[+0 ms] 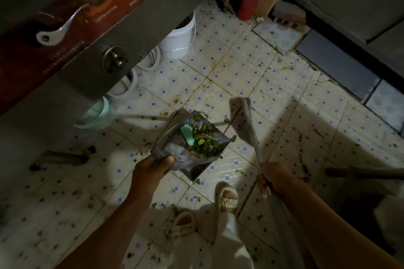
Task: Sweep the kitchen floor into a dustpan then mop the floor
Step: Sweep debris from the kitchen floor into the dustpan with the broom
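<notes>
Holding the dented grey metal dustpan (188,148) of green scraps (best kept level), the left hand (153,169) clenched its rim; the right hand (274,178), at four o'clock, wrapped the grey broom handle (251,129).

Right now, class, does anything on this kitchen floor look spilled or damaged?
Yes. Green scraps lie scattered over the floor, though the dustpan in the left hand already holds a pile. One tile near the dark strip looks cracked.
</notes>
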### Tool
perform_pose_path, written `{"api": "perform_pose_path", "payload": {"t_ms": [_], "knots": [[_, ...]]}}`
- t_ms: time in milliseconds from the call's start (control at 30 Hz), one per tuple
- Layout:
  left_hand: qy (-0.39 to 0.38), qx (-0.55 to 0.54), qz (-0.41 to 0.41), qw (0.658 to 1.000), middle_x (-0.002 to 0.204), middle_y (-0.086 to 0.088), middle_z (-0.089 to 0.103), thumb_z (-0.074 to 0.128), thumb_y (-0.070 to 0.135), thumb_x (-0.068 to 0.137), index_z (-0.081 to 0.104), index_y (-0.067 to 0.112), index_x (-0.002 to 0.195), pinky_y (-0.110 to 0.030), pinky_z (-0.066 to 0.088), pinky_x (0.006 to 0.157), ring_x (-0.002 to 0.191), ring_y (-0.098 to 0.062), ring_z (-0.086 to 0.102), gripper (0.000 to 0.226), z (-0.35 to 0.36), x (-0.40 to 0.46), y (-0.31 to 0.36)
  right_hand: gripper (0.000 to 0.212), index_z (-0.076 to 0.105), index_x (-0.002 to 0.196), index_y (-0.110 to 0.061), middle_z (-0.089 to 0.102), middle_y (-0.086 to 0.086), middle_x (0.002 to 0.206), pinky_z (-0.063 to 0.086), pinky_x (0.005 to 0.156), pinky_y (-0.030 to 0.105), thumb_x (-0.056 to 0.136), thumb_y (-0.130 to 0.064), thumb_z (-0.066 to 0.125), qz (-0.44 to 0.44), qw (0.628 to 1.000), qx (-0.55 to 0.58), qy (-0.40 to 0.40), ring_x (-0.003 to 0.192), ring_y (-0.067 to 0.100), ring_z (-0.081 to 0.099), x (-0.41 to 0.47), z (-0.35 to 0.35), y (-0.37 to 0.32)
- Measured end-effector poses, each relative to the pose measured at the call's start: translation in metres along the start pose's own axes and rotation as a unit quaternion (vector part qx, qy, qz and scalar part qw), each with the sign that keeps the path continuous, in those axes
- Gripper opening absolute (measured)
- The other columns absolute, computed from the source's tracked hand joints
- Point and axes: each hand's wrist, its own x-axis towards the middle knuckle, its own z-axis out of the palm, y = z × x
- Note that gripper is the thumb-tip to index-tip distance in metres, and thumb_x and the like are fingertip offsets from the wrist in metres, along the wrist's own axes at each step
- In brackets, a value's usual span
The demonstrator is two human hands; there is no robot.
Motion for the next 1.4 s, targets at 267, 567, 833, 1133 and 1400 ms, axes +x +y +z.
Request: {"api": "perform_pose_path", "payload": {"t_ms": [267, 567, 833, 1133, 1400], "knots": [[0.022, 0.012, -0.011, 1.000, 0.044, 0.008, 0.045, 0.066, 0.016, 0.086, 0.051, 0.018, 0.057, -0.024, 0.033, 0.052, 0.053, -0.015, 0.044, 0.033, -0.026, 0.017, -0.013, 0.027, 0.046, 0.076, -0.001, 0.044, 0.003, 0.041, 0.037, 0.031, 0.017, 0.099, -0.008, 0.034, 0.009, 0.988, 0.084, -0.130, 0.031, 0.013, 0.042, -0.011, 0.046, -0.002], [-0.006, 0.066, -0.002, 0.998, 0.072, 0.000, 0.062, 0.071, 0.039, 0.081, 0.060, 0.024, 0.069, -0.025, 0.042, 0.063, 0.075, -0.020, 0.057, 0.022, -0.014, 0.027, 0.000, 0.029, 0.046, 0.092, -0.002, 0.034, -0.003, 0.033, 0.033, 0.030, 0.016, 0.104, -0.021, 0.028, 0.026, 0.979, 0.103, -0.176, 0.025, 0.008, 0.033, -0.039, 0.017, -0.028], [0.007, 0.184, 0.010, 0.983, 0.082, -0.008, 0.062, 0.059, 0.046, 0.087, 0.066, 0.007, 0.092, -0.029, 0.044, 0.073, 0.085, -0.024, 0.059, 0.040, 0.033, 0.061, 0.024, 0.028, 0.050, 0.092, -0.004, 0.039, 0.000, 0.036, 0.032, 0.032, 0.019, 0.103, -0.025, 0.034, -0.007, 0.996, 0.001, -0.089, 0.024, 0.009, 0.034, -0.021, 0.008, -0.072], [0.015, 0.234, 0.012, 0.972, 0.075, -0.005, 0.056, 0.058, 0.045, 0.088, 0.059, 0.009, 0.083, -0.026, 0.037, 0.067, 0.077, -0.020, 0.053, 0.037, 0.082, 0.093, 0.031, 0.023, 0.051, 0.094, -0.008, 0.045, 0.001, 0.052, 0.038, 0.040, 0.025, 0.101, -0.027, 0.039, -0.018, 0.990, -0.041, -0.130, 0.041, 0.011, 0.040, 0.028, 0.021, -0.080], [0.006, 0.242, 0.016, 0.970, 0.086, -0.019, 0.065, 0.057, 0.047, 0.088, 0.060, 0.009, 0.079, -0.036, 0.049, 0.079, 0.089, -0.032, 0.063, 0.040, 0.116, 0.108, 0.050, 0.028, 0.052, 0.110, -0.005, 0.037, -0.004, 0.040, 0.031, 0.037, 0.016, 0.102, -0.026, 0.036, 0.080, 0.960, 0.041, -0.266, 0.031, 0.007, 0.033, 0.000, 0.007, -0.052]]}}
